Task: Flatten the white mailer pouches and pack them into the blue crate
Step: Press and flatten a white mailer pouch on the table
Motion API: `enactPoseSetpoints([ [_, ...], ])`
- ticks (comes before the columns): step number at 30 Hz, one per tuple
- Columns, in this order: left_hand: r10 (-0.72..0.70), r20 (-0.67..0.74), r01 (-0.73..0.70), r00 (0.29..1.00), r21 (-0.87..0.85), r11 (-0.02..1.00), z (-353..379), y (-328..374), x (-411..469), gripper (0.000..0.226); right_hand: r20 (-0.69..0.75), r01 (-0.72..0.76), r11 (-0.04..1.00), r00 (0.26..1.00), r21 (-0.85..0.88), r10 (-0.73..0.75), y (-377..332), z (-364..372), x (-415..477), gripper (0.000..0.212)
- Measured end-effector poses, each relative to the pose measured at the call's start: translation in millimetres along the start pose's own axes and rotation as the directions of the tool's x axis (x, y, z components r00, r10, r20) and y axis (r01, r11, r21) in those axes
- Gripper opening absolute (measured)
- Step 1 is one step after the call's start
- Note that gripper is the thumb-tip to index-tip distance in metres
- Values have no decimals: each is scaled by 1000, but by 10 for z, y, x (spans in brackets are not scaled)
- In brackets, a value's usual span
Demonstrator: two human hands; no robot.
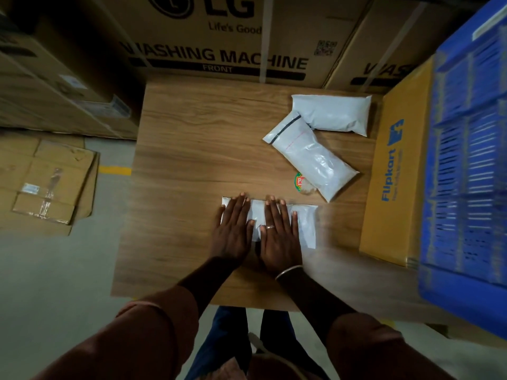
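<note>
Seen from the head camera, both hands lie flat, palms down, on one white pouch [307, 226] near the front of the wooden table [192, 149]. The left hand [233, 231] covers the left part of this pouch and the right hand [281, 237] covers the middle; the fingers are stretched out and close around nothing, they only press on it. The right end of the pouch shows bare beside the right hand. A ring [269, 227] is on one right finger and a thin bangle [288, 271] is on the right wrist.

Two more pouches lie further back on the right side of the table. The far pouch [333, 115] looks puffy, and the slanted pouch [312, 157] lies partly over its left end. A round sticker [300, 182] shows from under the slanted pouch.

The blue crate [466, 165] stands at the right, blurred, beside a yellow-brown carton [397, 174] which touches the table edge. Big cardboard boxes [219, 39] stand behind the table.
</note>
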State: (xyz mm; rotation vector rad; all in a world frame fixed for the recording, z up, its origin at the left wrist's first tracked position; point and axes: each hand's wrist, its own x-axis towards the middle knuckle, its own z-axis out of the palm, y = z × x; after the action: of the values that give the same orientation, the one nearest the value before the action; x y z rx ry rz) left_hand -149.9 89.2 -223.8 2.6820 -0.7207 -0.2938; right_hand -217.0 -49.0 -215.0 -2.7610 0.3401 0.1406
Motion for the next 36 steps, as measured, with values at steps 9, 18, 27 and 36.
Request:
enactPoseSetpoints([
  [9,77,34,-78,996,30,996,59,11,152,64,-11,-6,997,1000,-81,5,19,135,54,65],
  [18,62,30,-61,998,-20,998,104,-14,199,65,-37,-20,996,999,-83,17,26,200,74,66],
  [27,-13,-2,13,1000,81,997,-34,121,134,57,-75,13,997,997,73,-8,98,-109,25,56],
  [36,-28,-15,30,999,77,997,109,156,190,60,-52,-146,988,988,-56,143,331,-86,105,62],
])
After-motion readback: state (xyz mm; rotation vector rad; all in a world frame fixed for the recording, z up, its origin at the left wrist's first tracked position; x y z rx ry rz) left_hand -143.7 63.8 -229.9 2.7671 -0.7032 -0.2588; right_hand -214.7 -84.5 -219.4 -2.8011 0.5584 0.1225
